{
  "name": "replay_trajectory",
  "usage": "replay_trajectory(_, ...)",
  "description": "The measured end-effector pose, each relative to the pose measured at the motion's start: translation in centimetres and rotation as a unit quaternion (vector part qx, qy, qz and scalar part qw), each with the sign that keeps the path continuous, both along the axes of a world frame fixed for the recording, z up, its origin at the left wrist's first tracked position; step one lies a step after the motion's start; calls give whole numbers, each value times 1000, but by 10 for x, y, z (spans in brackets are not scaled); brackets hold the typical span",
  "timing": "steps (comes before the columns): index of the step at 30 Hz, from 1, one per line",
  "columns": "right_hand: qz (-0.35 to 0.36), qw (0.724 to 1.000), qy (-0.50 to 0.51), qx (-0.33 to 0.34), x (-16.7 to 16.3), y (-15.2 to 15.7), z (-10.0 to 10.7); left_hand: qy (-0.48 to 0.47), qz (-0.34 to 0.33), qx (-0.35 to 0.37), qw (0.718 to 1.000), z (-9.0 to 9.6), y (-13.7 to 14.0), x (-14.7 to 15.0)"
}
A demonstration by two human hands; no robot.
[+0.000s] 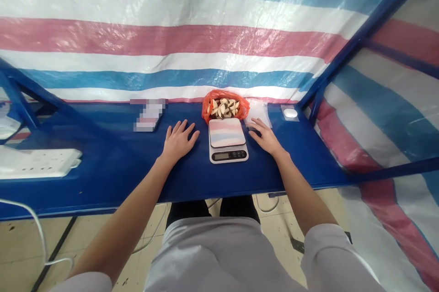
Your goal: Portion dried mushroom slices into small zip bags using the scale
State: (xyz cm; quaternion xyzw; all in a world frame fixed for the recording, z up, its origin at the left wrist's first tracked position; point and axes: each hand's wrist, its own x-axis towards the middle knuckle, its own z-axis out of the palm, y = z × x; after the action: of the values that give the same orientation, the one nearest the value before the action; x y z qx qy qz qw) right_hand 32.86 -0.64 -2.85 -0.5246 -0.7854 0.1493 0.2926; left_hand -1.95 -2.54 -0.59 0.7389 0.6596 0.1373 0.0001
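Note:
My left hand point(179, 140) lies flat on the blue table with its fingers spread, left of a white kitchen scale point(227, 134). On the scale's other side, my right hand point(264, 136) rests with fingers apart, its fingertips at the edge of some clear plastic bags point(262, 113). Nothing is held in either hand. The scale has a shiny square plate and a small dark display panel facing me. Just behind it sits an open red plastic bag point(206, 102) full of pale, dark-edged cut pieces point(224, 108), whose kind I cannot make out.
A small white oval object point(290, 113) lies on a clear packet at the right. A blurred-out flat item point(149, 116) is at the left, and a white power strip point(44, 163) lies nearer. Blue frame bars point(343, 63) and striped sheeting point(171, 38) enclose the table point(116, 164).

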Motion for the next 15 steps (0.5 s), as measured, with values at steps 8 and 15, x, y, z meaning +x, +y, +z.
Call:
replay_trajectory(8,-28,999,-36,28,19,19,12,-39,22,47,998,7,25,12)
replay_trajectory(15,-3,993,-114,-8,21,39,14,1,28,-16,999,-2,40,14)
